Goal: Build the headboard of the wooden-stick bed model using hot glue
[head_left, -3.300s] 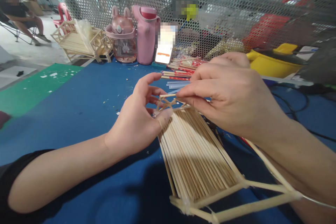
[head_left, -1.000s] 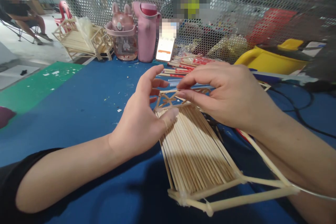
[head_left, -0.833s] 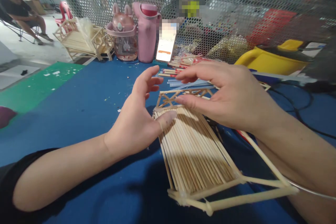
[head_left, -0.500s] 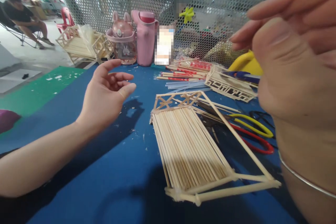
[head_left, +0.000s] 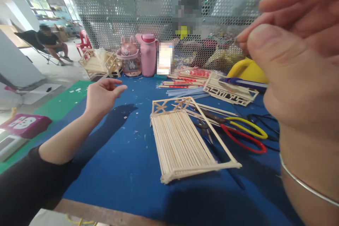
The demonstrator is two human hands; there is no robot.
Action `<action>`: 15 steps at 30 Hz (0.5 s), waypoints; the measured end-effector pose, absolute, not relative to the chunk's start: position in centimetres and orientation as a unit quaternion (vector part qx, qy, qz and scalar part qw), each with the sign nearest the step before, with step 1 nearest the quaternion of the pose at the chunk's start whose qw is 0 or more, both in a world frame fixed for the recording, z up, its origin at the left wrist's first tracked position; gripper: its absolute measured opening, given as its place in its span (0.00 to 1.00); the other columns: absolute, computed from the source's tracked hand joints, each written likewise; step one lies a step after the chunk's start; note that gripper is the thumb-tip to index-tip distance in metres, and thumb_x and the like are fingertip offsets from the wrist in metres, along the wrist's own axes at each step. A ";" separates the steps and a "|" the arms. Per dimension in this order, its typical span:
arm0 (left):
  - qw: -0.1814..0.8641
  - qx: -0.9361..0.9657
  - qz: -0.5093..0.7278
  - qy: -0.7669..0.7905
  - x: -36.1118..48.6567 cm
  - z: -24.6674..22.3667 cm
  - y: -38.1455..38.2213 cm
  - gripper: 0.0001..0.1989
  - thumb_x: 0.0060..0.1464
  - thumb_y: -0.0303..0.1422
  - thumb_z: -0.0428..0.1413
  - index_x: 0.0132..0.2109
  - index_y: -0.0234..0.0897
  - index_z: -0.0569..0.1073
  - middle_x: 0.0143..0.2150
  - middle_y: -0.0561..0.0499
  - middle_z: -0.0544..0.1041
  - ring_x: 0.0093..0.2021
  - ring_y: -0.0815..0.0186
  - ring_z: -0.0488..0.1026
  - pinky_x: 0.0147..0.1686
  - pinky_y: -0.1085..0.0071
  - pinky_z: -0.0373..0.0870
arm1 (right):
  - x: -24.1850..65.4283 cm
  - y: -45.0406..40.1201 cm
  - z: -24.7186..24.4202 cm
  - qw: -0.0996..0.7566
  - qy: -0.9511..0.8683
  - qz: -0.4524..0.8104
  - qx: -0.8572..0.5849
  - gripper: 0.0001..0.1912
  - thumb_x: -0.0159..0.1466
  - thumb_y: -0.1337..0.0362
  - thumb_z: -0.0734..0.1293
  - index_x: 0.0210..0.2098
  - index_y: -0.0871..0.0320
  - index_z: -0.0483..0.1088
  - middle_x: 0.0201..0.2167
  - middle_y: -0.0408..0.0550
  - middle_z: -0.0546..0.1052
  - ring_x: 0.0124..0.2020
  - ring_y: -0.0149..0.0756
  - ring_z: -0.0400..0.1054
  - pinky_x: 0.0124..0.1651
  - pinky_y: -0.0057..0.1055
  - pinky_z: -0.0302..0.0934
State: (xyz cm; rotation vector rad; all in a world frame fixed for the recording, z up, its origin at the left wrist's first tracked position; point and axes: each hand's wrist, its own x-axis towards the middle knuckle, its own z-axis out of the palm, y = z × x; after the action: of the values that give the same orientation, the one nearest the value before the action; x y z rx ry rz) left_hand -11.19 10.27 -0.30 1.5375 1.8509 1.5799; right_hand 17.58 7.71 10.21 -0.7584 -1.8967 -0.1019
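Note:
A wooden stick frame [head_left: 182, 141] with a slatted base and crossed end pieces lies on the blue table [head_left: 113, 169]. To its left, my left hand [head_left: 102, 95] hovers over the table, fingers curved and apart, holding nothing. My right hand [head_left: 291, 42] is raised close to the camera at the right, its fingers spread and nothing seen between them. Red-handled scissors or pliers [head_left: 246, 143] and a yellow-handled pair [head_left: 249, 127] rest right of the frame, partly behind its rail.
Behind stand a pink bottle [head_left: 148, 56], a rabbit-eared cup [head_left: 129, 58] and a blurred phone [head_left: 164, 60]. Red-wrapped sticks [head_left: 185, 79], a smaller stick model [head_left: 229, 90] and a yellow object [head_left: 247, 72] lie near a perforated metal screen [head_left: 119, 3]. A person [head_left: 51, 42] sits far left.
The view has shifted, showing more of the table's front edge and left side. My left hand appears slightly farther left and smaller. Both hands remain raised and open.

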 end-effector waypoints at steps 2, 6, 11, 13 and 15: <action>0.136 0.519 0.567 0.625 -10.0 0.2 10.4 0.10 0.49 0.41 0.59 0.33 0.39 0.76 0.22 0.55 0.73 0.20 0.71 0.66 0.24 0.70 0.66 | 17.6 7.6 10.4 0.558 -0.769 -0.058 -0.307 0.10 0.60 0.56 0.66 0.39 0.53 0.69 0.39 0.49 0.73 0.37 0.40 0.71 0.37 0.36 0.63; 0.200 0.528 0.645 0.515 -6.5 0.6 10.5 0.11 0.53 0.37 0.56 0.43 0.38 0.74 0.29 0.53 0.78 0.30 0.69 0.74 0.34 0.70 0.71 | 16.7 7.3 9.7 0.507 -0.796 -0.045 -0.328 0.06 0.62 0.63 0.64 0.35 0.57 0.71 0.32 0.45 0.75 0.34 0.32 0.70 0.36 0.29 0.62; 0.303 0.565 0.606 0.470 -4.6 0.0 8.5 0.21 0.51 0.43 0.57 0.49 0.36 0.71 0.42 0.46 0.79 0.45 0.63 0.74 0.46 0.67 0.69 | 15.0 9.6 6.5 0.373 -0.870 0.050 -0.319 0.06 0.59 0.68 0.64 0.30 0.60 0.74 0.28 0.42 0.77 0.31 0.29 0.68 0.35 0.27 0.59; 0.338 0.596 0.542 0.487 -5.0 -0.4 7.7 0.23 0.49 0.45 0.58 0.47 0.35 0.72 0.43 0.45 0.79 0.44 0.61 0.74 0.45 0.66 0.69 | 14.5 10.6 5.3 0.341 -0.880 0.092 -0.316 0.07 0.58 0.67 0.64 0.32 0.60 0.74 0.31 0.44 0.77 0.33 0.31 0.69 0.37 0.29 0.59; 0.360 0.625 0.467 0.512 -5.5 -0.9 7.1 0.23 0.46 0.45 0.61 0.45 0.34 0.74 0.42 0.45 0.79 0.41 0.60 0.75 0.42 0.65 0.70 | 14.2 11.3 4.4 0.322 -0.884 0.108 -0.322 0.07 0.58 0.65 0.65 0.33 0.60 0.75 0.31 0.45 0.77 0.34 0.32 0.69 0.37 0.30 0.59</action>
State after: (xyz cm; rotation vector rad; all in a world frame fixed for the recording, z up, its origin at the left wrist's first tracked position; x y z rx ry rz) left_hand -5.46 7.12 -0.85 1.6111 1.3188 1.2024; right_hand 14.20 11.28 4.40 -0.8466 -2.3202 0.2836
